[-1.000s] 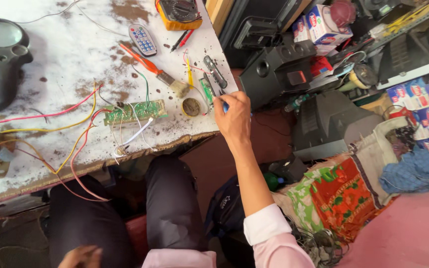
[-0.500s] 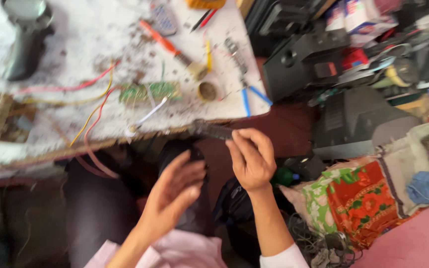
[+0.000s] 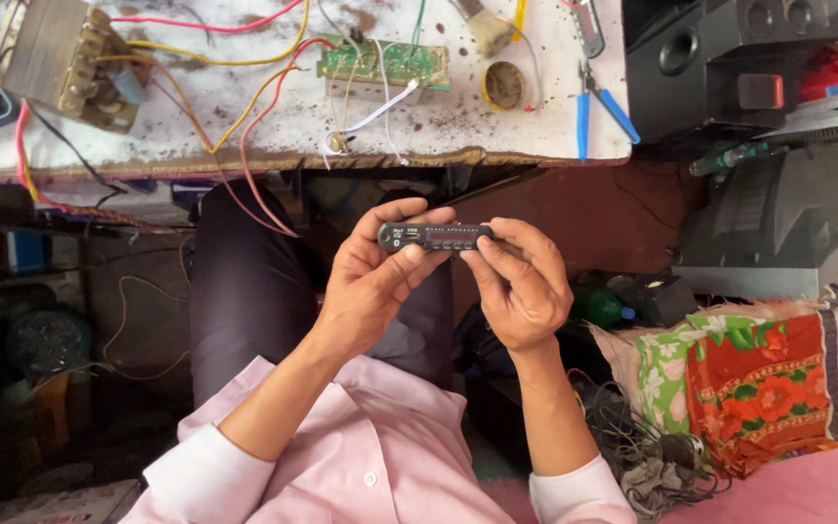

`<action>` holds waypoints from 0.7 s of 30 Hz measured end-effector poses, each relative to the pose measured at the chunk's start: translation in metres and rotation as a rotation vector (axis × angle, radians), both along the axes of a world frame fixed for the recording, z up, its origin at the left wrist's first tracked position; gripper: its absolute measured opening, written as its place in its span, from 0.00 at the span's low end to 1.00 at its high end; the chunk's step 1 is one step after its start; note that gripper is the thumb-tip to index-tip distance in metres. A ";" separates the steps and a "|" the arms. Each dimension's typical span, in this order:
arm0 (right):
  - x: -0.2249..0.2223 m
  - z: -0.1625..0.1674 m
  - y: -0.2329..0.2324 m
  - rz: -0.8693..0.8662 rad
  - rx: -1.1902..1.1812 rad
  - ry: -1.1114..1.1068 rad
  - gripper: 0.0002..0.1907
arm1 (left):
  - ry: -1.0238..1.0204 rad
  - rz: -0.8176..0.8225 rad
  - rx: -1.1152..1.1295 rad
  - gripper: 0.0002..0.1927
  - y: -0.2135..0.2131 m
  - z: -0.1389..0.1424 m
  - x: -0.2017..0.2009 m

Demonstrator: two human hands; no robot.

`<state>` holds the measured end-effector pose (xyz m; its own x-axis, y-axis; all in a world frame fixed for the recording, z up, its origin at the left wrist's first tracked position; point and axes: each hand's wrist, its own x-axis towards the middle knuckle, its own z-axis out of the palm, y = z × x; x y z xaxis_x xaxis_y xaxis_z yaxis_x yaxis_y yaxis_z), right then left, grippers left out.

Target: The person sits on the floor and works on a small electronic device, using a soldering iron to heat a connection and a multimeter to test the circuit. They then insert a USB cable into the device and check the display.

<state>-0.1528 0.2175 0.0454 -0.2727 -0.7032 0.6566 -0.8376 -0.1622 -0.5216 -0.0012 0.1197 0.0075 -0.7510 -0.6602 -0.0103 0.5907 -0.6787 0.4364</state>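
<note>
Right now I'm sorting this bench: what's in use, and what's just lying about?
In use:
left hand
right hand
small black panel, held between them

Lying about:
green circuit board
transformer
blue-handled pliers
round tin
black speaker

a stained white desk carries a transformer, a green circuit board, coloured wires, blue-handled pliers and a round tin.

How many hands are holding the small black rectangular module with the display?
2. The left hand grips the black rectangular display module at its left end; the right hand pinches its right end. No other hands are visible.
</note>
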 end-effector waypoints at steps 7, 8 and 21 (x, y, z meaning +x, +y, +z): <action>0.008 -0.005 -0.004 -0.041 0.012 -0.027 0.13 | -0.051 -0.008 -0.007 0.22 -0.003 -0.005 0.007; 0.011 -0.005 -0.005 -0.045 0.013 -0.026 0.13 | -0.048 -0.006 0.001 0.22 -0.004 -0.006 0.008; 0.022 -0.013 -0.011 -0.042 0.068 -0.236 0.15 | -0.068 0.003 0.035 0.20 -0.011 -0.012 0.014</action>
